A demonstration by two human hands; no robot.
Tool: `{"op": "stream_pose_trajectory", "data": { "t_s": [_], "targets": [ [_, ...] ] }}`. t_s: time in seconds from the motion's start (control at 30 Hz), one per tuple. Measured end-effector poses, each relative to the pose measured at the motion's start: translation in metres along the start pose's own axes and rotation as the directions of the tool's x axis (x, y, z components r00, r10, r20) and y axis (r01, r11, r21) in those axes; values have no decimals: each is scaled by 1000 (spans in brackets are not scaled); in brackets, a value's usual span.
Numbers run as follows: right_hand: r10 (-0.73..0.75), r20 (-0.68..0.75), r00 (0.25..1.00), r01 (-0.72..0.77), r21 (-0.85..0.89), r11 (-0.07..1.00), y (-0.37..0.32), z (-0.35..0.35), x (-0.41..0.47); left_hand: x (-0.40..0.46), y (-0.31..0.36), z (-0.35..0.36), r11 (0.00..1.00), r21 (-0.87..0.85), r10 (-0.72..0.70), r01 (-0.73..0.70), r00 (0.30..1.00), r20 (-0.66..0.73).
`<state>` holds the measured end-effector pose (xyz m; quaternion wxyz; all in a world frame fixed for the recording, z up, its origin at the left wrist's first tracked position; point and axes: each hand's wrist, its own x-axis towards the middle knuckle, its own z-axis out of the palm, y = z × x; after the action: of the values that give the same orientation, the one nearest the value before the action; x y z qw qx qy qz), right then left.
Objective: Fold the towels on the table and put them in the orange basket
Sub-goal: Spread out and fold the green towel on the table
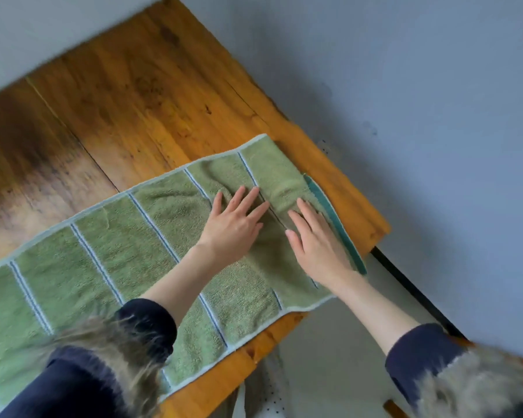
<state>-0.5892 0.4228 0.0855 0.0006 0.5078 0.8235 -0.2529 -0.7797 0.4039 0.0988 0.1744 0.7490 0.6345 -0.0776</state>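
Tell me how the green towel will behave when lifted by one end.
The towel probably droops limp: it already wrinkles near the left hand. Its terry pile likely drags on the table rather than sliding. Being long, it will likely trail behind unless gathered.

Tabletop: orange-brown wood planks, visible grain, a seam running between boards, darker stained patch toward the left side. Right edge uneven and worn, with a corner at the right. Wall: pale blue-grey, matte, a few small dark marks near the tabletop's edge; it also shows at upper left. Black strip runs diagonally below the tabletop's right corner, along the base of the wall. Floor beneath: light grey. Lighting soft and even, no hard shadows.
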Motion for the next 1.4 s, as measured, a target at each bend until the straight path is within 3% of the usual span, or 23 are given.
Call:
{"op": "stream_pose_trajectory", "data": {
  "t_s": [0.13,0.2,0.3,0.43,0.57,0.67,0.77,0.93,1.1,1.23,1.4],
  "targets": [
    [13,-71,997,-10,53,999,22,-21,28,26,3,-16,998,45,-39,45,990,-134],
    [95,-222,970,-66,134,989,27,-28,26,38,6,-27,1000,-1,25,-26,971,-239],
    [237,-402,885,-220,89,972,36,-30,8,60,12,-38,987,-50,135,-155,951,-279],
    [437,-336,834,-425,113,898,49,-28,-12,94,28,-42,971,34,240,-237,959,-154],
    [491,-318,811,-459,175,871,55,-26,-22,111,53,-29,967,74,245,-242,969,-34],
    [488,-264,832,-453,185,872,58,-24,-29,111,61,-22,976,114,201,-186,971,-133],
    [562,-198,803,-486,328,810,64,-25,-30,116,64,-24,969,148,227,-196,947,-228],
    [599,-29,800,-550,362,753,75,-32,-21,129,52,-36,971,187,184,-150,967,-176],
    [588,-84,804,-523,370,768,90,-61,-3,131,24,-58,960,266,149,-85,962,-230],
    [619,-155,770,-530,384,756,107,-93,25,138,6,-87,971,239,51,26,950,-309],
    [635,-269,724,-488,452,747,123,-139,57,154,-1,-122,975,215,28,55,930,-367]
  ]
}}
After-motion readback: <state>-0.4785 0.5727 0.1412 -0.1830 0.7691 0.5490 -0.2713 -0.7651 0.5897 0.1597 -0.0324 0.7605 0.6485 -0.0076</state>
